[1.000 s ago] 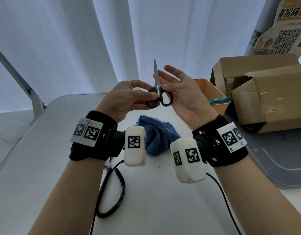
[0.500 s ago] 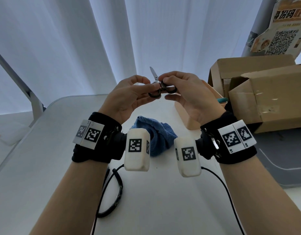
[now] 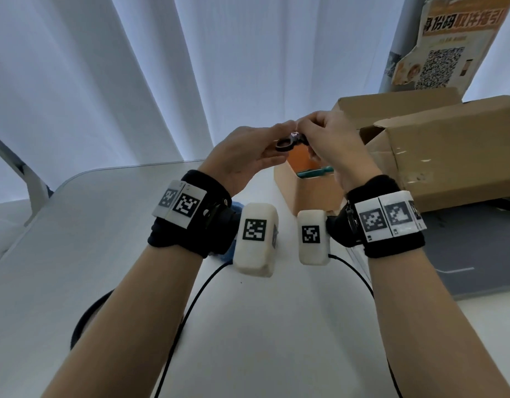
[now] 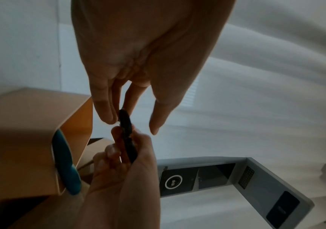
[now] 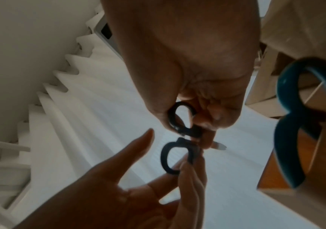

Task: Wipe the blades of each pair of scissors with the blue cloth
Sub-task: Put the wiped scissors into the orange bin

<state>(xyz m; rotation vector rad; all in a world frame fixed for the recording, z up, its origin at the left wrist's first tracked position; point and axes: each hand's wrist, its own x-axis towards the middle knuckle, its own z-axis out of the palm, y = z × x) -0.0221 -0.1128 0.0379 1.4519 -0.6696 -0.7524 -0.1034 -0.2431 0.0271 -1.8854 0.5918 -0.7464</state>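
On the left, my left hand (image 3: 242,156) is up above the white table (image 3: 104,254), fingers long and only lightly bent, fingertips (image 5: 185,168) touching the lower black ring of the scissors (image 5: 179,139). It reads more as steadying than gripping: the thumb stands off to the side, clear of the handle. A second ago those fingers were curled in on the handle with the blade standing straight up between both hands; half a second ago it had already tipped over. Now the scissors lie almost level and both hands have drifted right, over the orange box (image 3: 305,193).

Below my left wrist, just a sliver of the blue cloth (image 3: 228,254) shows on the table; earlier it lay in full view between my wrists. It is untouched and well apart from the scissors.

Moving right, my right hand (image 3: 331,142) is curled tight round the upper ring and the pivot, fingers folded in; a second ago it was spread wide. Only a short tip of blade pokes out past the fingers in the right wrist view.

Further right, the teal-handled scissors (image 5: 303,120) stand in the orange box, and the cardboard boxes (image 3: 448,156) sit behind it.
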